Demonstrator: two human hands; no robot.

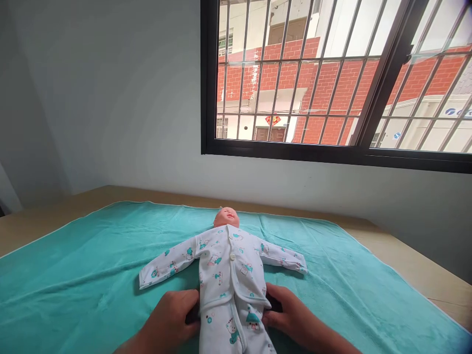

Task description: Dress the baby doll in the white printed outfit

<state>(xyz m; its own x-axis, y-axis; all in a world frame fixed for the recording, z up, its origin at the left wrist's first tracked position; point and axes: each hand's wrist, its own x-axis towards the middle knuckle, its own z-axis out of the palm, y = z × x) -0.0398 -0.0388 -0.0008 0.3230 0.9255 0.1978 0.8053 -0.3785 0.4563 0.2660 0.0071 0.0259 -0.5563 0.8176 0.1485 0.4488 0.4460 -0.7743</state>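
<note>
A baby doll (226, 216) lies on its back on a teal blanket (110, 255), its head toward the wall. It wears a white buttoned baby jacket (217, 260) and matching trousers (217, 329), printed with small teal and pink figures. Both sleeves spread outward, with no doll hands showing at the cuffs. My left hand (173, 314) grips the doll's left-hand side in view at the waist, around the jacket hem. On the opposite side, my right hand (287, 314) holds the waist too, with thumb and fingers at the hem. Some fingertips are hidden by the clothing.
The blanket covers much of a wooden tabletop (398, 241), whose bare borders show at the back and sides. Behind stands a grey-white wall (129, 108) with a black-framed, barred window (287, 150).
</note>
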